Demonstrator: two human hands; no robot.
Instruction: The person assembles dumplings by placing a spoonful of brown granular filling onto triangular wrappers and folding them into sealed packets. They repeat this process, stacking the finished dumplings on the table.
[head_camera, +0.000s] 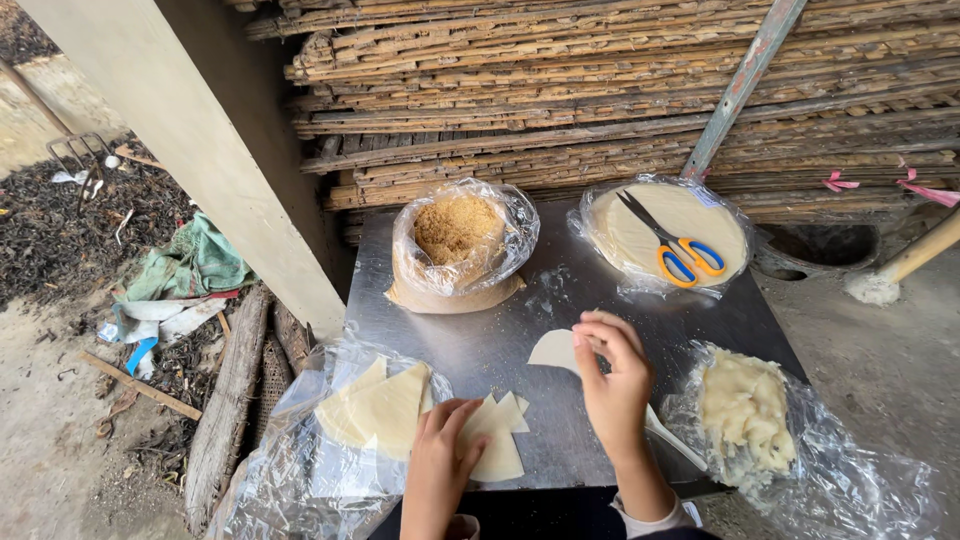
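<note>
My left hand (437, 462) lies with fingers loosely spread and flat on the cut wrapper wedges (497, 435) right under my fingertips, while my right hand (612, 375) pinches a pale wrapper piece (553, 350) by its edge. It looks thin, limp and easily torn, so I judge the rim the safest hold. Beyond my fingers sit the bag of crumbly filling (457, 230) and the orange-and-blue scissors (675, 250) on the round wrapper stack (625, 235).

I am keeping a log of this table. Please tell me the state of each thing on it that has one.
Crumb bag: open, upright, full.
Scissors: shut, lying on the round sheets.
Paste bag: open.
Cut pieces: stacked on plastic.
Left hand: pressing a piece.
Right hand: pinching a curved piece.
</note>
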